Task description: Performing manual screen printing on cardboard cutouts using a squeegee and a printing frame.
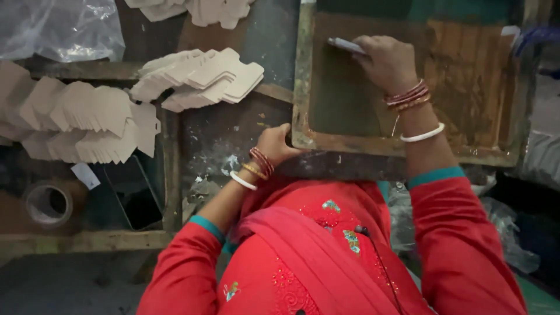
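Note:
A wooden-framed printing screen (303, 87) lies flat on the bench in front of me, its mesh stained brown and green. My right hand (388, 61) is closed on a pale flat scraper (345, 44) pressed onto the mesh near the frame's far left corner. At the frame's near left corner, my left hand (274, 144) grips the wooden edge. Both wrists carry red, gold and white bangles, and the sleeves are red with teal cuffs.
Fanned stacks of pale die-cut cards (198, 79) lie left of the frame, with more stacks (87, 122) farther left. A roll of tape (48, 204) and a dark phone (137, 198) sit at lower left. Clear plastic sheeting (58, 26) is bunched at top left.

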